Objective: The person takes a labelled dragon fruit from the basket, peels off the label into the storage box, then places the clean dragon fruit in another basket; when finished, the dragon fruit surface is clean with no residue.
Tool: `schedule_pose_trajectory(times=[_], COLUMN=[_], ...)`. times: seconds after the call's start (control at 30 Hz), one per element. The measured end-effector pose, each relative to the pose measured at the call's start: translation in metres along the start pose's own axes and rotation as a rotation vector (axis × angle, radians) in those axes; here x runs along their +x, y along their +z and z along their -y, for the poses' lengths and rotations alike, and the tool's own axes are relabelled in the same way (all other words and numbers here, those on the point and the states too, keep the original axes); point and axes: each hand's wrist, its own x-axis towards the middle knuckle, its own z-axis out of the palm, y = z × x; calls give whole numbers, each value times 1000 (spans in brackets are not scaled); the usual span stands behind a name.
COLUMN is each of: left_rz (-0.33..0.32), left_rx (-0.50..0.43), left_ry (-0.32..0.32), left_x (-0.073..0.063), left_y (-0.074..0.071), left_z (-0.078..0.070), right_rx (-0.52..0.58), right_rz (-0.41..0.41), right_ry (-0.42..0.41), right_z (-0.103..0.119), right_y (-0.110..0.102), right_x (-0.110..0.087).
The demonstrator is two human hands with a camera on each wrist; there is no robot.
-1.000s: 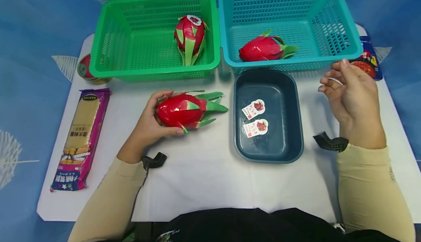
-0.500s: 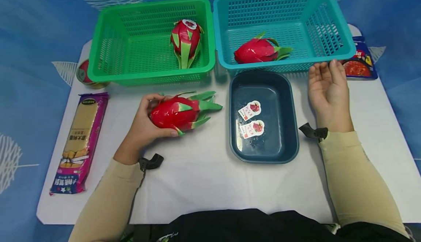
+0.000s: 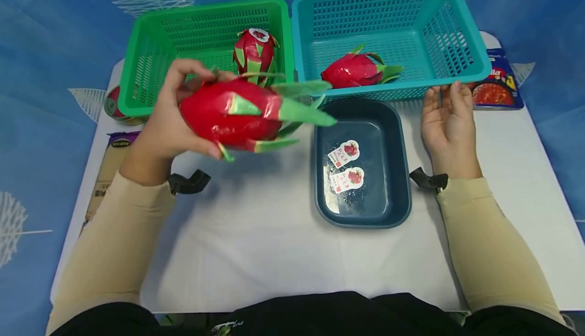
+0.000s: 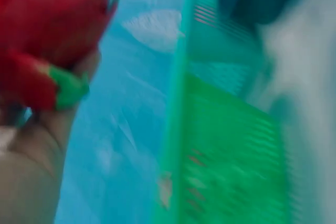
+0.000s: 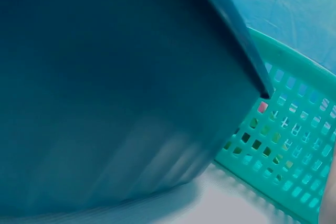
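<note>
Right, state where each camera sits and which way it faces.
Head: on the head, facing forward and down over green basket, turquoise basket and dark tub; left hand, right hand, sleeves show.
Left wrist: worn there, facing held dragon fruit and green basket, blurred; left hand partly shows.
Right wrist: worn there, facing dark tub's side and turquoise basket; perhaps a sliver of right hand.
Shared by head and right wrist: dark tub, turquoise basket.
</note>
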Motion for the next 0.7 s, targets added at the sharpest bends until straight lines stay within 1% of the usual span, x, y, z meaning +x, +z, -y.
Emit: schedule_pose_trajectory(times=[0.03,0.1,0.17,0.27,0.33,0.37,0.43,0.5,0.6,0.7], left_rz=[-15,-49,-82,-92,-72,-50,-6,43,103,151], left_rx=[26,115,245,443,570,604,655,693,714,752], left_ry=[-2,-31,-92,-211,-288,-319,-379,-416,-454,-474], left_x=[16,47,78,122,149,161,182,198,219,236], left_y=[4,11,17,26,30,31,33,34,34,32], left_z=[-3,-5,-2,8,20,28,42,54,74,92], right_rx=[3,9,12,20,20,19,13,4,-6,-15], right_rz=[7,12,13,25,41,51,62,71,78,82], right_ry=[-1,-1,-1,-5,-11,-14,-11,-8,-5,-8], right_z=[0,0,0,0,0,0,1,0,0,1], right_y=[1,1,2,1,-1,-2,-3,-5,-5,-5], right_x=[0,-1,-2,-2,-2,-1,-1,-1,-2,-2])
